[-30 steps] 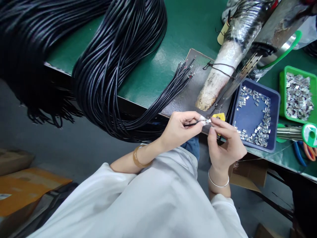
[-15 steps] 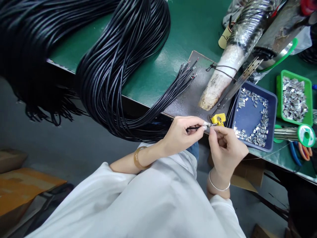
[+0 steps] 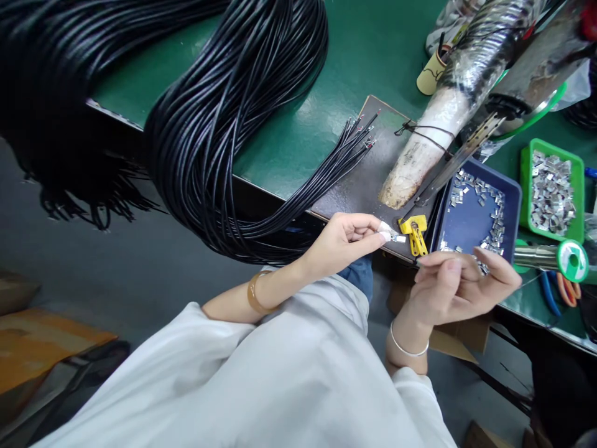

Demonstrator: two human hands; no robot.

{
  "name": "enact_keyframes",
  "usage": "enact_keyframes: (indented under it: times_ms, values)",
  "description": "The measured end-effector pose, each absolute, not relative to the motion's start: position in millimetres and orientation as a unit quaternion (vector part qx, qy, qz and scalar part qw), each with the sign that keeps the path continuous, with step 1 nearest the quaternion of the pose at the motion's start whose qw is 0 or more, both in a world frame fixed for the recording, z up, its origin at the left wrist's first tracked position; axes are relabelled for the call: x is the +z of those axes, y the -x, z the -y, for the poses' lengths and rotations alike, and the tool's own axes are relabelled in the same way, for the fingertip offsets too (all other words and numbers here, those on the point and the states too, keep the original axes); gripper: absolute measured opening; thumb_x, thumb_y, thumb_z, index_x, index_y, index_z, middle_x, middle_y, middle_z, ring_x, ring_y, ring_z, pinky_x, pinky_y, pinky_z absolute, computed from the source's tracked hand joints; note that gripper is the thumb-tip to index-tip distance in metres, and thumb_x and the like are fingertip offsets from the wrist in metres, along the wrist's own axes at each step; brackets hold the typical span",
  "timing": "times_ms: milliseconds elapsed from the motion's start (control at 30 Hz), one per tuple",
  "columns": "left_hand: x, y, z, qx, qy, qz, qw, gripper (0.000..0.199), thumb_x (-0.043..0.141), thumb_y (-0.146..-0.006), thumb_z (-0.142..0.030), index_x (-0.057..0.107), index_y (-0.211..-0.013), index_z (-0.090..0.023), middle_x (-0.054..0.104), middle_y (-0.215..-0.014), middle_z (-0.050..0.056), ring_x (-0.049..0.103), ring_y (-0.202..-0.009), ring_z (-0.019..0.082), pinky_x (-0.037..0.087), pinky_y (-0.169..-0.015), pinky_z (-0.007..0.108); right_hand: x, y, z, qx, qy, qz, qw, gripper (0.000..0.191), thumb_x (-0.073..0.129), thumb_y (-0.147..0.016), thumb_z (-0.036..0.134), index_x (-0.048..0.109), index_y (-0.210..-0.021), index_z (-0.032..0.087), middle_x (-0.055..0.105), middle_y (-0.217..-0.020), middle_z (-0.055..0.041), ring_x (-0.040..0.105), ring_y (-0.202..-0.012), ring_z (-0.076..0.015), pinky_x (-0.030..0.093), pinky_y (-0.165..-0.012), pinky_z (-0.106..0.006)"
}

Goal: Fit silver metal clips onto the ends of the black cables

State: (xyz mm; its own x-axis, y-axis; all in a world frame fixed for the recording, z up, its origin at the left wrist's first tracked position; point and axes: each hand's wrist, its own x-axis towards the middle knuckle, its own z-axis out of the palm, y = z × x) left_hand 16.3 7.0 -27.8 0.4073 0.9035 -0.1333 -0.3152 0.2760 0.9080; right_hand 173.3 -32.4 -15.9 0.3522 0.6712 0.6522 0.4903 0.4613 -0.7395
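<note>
My left hand [image 3: 352,241] is closed in a pinch, with white wrapping on its fingertips. A small silvery metal connector [image 3: 398,238] sticks out from the pinch, over the edge of the work board. The cable end seen in these fingers earlier is hidden now. To the right, my right hand [image 3: 459,283] hovers in front of the blue tray [image 3: 512,214], its fingers apart and slightly blurred; I see nothing held in it. Small metal connectors [image 3: 498,218] lie scattered in that tray. Between my hands, a yellow clip-like fixture [image 3: 414,233] sits on the board.
Thick bundles of black cable [image 3: 200,143] cover the table's left side, their stripped ends on the brown board [image 3: 347,193]. A wrapped white pipe [image 3: 415,155] slants above it. Right are a green bin [image 3: 525,186] of metal parts, a solder spool [image 3: 573,261] and orange-handled pliers [image 3: 566,289].
My right hand has left the left fingertips, moved right towards the blue tray and spread its fingers. My left hand stays almost in place, with the metal connector now plainly visible at its fingertips.
</note>
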Motion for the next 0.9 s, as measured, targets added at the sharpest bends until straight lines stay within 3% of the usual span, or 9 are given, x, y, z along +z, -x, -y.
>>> enact_keyframes:
  times_ms: [67, 167, 300, 567, 767, 900]
  values:
    - [-28, -17, -9, 0.442, -0.431, -0.347, 0.706, 0.020, 0.073, -0.084, -0.032, 0.071, -0.082, -0.012, 0.060, -0.067, -0.001, 0.048, -0.058, 0.006, 0.038, -0.055, 0.019, -18, -174, 32, 0.040, 0.531, 0.564, 0.631, 0.022, 0.060, -0.093, 0.014, 0.058, -0.113, 0.022, 0.073, -0.079, 0.0037, 0.067, -0.052, -0.0109, 0.051, -0.044, -0.021]
    - [-27, -20, -12, 0.467, -0.427, -0.336, 0.698, 0.017, 0.073, -0.084, -0.028, 0.070, -0.081, -0.012, 0.067, -0.074, 0.001, 0.057, -0.065, 0.007, 0.046, -0.063, 0.019, -23, -175, 31, 0.011, 0.550, 0.613, 0.567, 0.015, 0.068, -0.087, 0.011, 0.063, -0.098, 0.020, 0.076, -0.088, 0.0002, 0.076, -0.072, -0.0167, 0.063, -0.063, -0.029]
    - [-26, -26, -13, 0.480, -0.425, -0.336, 0.690, 0.015, 0.076, -0.079, -0.026, 0.071, -0.081, -0.012, 0.070, -0.074, 0.002, 0.062, -0.067, 0.009, 0.052, -0.067, 0.019, -26, -172, 29, -0.010, 0.543, 0.677, 0.497, 0.013, 0.071, -0.084, 0.011, 0.064, -0.090, 0.021, 0.077, -0.098, -0.0027, 0.075, -0.089, -0.0173, 0.064, -0.078, -0.032]
    - [-23, -33, -15, 0.499, -0.436, -0.381, 0.645, 0.008, 0.073, -0.077, -0.019, 0.071, -0.076, -0.012, 0.071, -0.072, 0.002, 0.063, -0.064, 0.009, 0.053, -0.063, 0.018, -27, -167, 21, 0.012, 0.535, 0.662, 0.525, 0.017, 0.070, -0.083, 0.007, 0.064, -0.092, 0.020, 0.075, -0.101, -0.0033, 0.073, -0.090, -0.0156, 0.061, -0.066, -0.027]
    - [-23, -33, -17, 0.509, -0.446, -0.392, 0.623, 0.010, 0.075, -0.076, -0.022, 0.072, -0.078, -0.012, 0.072, -0.073, 0.002, 0.065, -0.065, 0.010, 0.054, -0.063, 0.019, -23, -164, 20, -0.020, 0.544, 0.661, 0.516, 0.017, 0.072, -0.082, 0.008, 0.067, -0.090, 0.021, 0.075, -0.100, -0.0017, 0.073, -0.089, -0.0164, 0.063, -0.078, -0.033]
    - [-23, -32, -17, 0.515, -0.445, -0.376, 0.629, 0.014, 0.078, -0.076, -0.025, 0.072, -0.077, -0.012, 0.074, -0.074, 0.003, 0.067, -0.066, 0.011, 0.056, -0.065, 0.019, -21, -162, 22, -0.013, 0.545, 0.658, 0.519, 0.016, 0.073, -0.081, 0.007, 0.068, -0.088, 0.021, 0.075, -0.101, -0.0027, 0.073, -0.090, -0.0168, 0.064, -0.076, -0.033]
